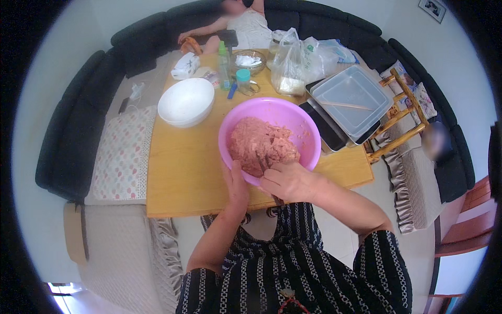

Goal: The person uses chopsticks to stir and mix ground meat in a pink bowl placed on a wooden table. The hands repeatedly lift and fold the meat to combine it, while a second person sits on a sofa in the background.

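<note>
A pink plastic basin [270, 105] stands near the front edge of the wooden table, holding a mound of raw minced meat [255, 139]. My right hand [288, 182] is closed around dark chopsticks [262, 161] over the basin's near rim, and their tips are sunk in the meat. The back ends of the chopsticks stick out below my fist. Against the basin's near left wall rests my left hand [237, 186], its thumb at the rim; its other fingers are mostly hidden by the basin.
A white bowl [186, 102] stands left of the basin. Metal trays [327, 127] and a clear plastic lid [353, 104] are stacked at right. Behind are a green spray bottle [224, 68], a teal-capped jar [243, 80] and plastic bags [288, 66]. A person [249, 29] lies on the sofa.
</note>
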Available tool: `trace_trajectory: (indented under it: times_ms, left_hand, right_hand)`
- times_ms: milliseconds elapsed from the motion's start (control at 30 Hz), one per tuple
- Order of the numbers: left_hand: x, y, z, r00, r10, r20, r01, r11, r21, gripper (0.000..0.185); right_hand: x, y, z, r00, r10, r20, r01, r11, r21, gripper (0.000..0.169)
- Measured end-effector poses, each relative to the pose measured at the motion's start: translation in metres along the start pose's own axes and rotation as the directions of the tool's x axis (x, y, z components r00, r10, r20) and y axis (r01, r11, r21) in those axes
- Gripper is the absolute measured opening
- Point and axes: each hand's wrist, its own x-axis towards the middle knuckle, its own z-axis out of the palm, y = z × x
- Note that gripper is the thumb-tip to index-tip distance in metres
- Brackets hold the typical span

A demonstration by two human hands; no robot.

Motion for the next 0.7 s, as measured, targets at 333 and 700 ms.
trace_trajectory:
  times_ms: [333, 700]
  left_hand:
    - [0.006, -0.012, -0.011, 1.000, -0.014, -0.027, 0.014, 1.000, 0.001, 0.056]
    - [0.005, -0.015, -0.014, 0.999, -0.019, -0.040, 0.022, 0.997, 0.068, 0.058]
  right_hand:
    - [-0.037, 0.042, -0.103, 0.564, 0.792, -0.235, -0.466, 0.539, 0.701, 0.027]
    - [0.026, 0.214, 0.008, 0.377, 0.925, 0.047, -0.551, 0.183, 0.814, 0.043]
